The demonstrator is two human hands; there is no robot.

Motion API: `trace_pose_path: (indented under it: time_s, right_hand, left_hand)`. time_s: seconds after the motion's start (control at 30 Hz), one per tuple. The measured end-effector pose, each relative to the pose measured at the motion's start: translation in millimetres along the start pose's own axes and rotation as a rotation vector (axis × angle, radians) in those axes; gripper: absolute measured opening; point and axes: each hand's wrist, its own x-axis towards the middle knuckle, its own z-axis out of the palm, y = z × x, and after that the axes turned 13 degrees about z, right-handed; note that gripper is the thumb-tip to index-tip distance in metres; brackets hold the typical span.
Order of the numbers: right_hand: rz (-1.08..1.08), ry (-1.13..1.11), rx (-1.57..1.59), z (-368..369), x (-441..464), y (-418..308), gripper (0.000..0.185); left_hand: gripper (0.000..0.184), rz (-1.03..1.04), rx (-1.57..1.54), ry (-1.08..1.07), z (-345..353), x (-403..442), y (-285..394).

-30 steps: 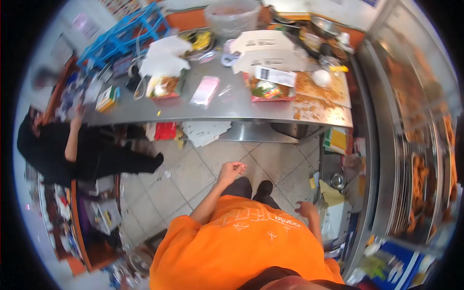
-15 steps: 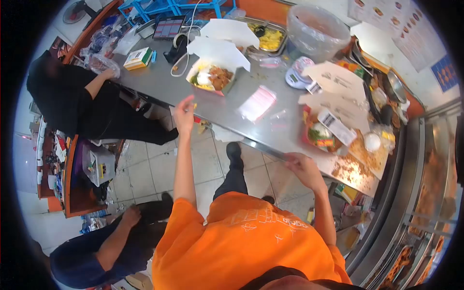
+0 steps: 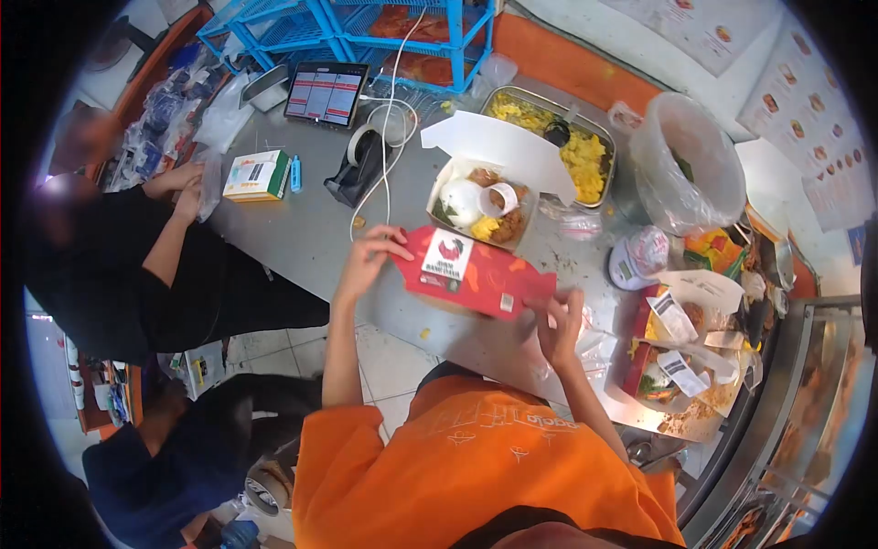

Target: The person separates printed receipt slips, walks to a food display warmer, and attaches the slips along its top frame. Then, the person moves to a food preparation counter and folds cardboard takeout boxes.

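My left hand holds the left end of a red paper food box, fingers bent over its corner tab. At the opposite end, my right hand pinches the other tab. A white label with a rooster is on the red panel facing me, and the box's contents are hidden. Just beyond it stands an open food box with its white lid raised. In that one lie rice, brown pieces of food, some yellow food and a small clear cup.
Behind are a metal tray of yellow food, a lined tub and a scale. More food boxes with receipts stand right. A tape dispenser, cable and tablet lie left. Two people are at my left.
Both hands were empty at the table's edge; now they grip the red box's ends. The nearer box's food and raised white lid no longer show. The view has shifted closer to the table.
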Motion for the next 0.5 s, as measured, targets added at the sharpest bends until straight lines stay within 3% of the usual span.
trace_pose_path:
  time_s: [0.03, 0.07, 0.1, 0.13, 0.17, 0.2, 0.27, 0.33, 0.37, 0.4, 0.43, 0.5]
  right_hand:
    - [-0.036, 0.004, 0.005, 1.0, -7.9, 2.7, 0.015]
    - [-0.028, -0.008, -0.002, 5.4, -10.9, -2.3, 0.015]
    - [0.217, 0.102, 0.285, 12.3, -12.5, -8.7, 0.028]
    - [0.461, 0.215, 0.569, 18.5, -11.0, -13.3, 0.041]
    - [0.466, 0.210, 0.562, 20.7, -6.8, -15.9, 0.041]
    - [0.616, 0.007, 0.524, 21.9, 1.7, -19.5, 0.040]
    - [0.896, -0.397, 0.451, 12.9, 12.9, -29.6, 0.039]
    - [0.921, -0.284, 0.543, 3.8, 19.2, -32.5, 0.030]
    - [0.810, 0.015, 0.539, -0.6, 20.5, -21.8, 0.028]
    - [0.687, 0.306, 0.525, -7.7, 21.7, -11.0, 0.025]
    - [0.618, 0.298, 0.521, -21.6, 33.4, -1.3, 0.023]
    - [0.503, 0.325, 0.528, -39.2, 72.4, -3.3, 0.018]
  left_hand:
    - [0.036, -0.014, -0.012, -0.003, 8.1, -1.8, 3.8]
    - [0.031, -0.212, -0.212, 0.290, 17.7, -1.1, 7.4]
    - [0.025, -0.410, -0.407, 0.587, 23.6, 0.3, 7.9]
    - [0.025, -0.420, -0.412, 0.589, 25.2, 1.3, 5.3]
    - [0.026, -0.382, -0.161, 0.476, 26.6, 2.9, 2.3]
    - [0.026, -0.339, 0.076, 0.345, 26.2, 11.1, -5.5]
    - [0.025, -0.323, 0.113, 0.263, 13.7, 45.1, -8.5]
    - [0.015, -0.065, 0.378, 0.552, -2.7, 96.2, 8.8]
    - [0.015, -0.067, 0.369, 0.548, -7.6, 116.6, 20.8]
    - [0.012, -0.201, 0.245, 0.338, -8.9, 136.3, 35.0]
    - [0.018, -0.331, 0.119, 0.124, -5.8, 154.6, 45.7]
    - [0.019, -0.752, -0.084, -0.616, 17.3, 194.5, 56.5]
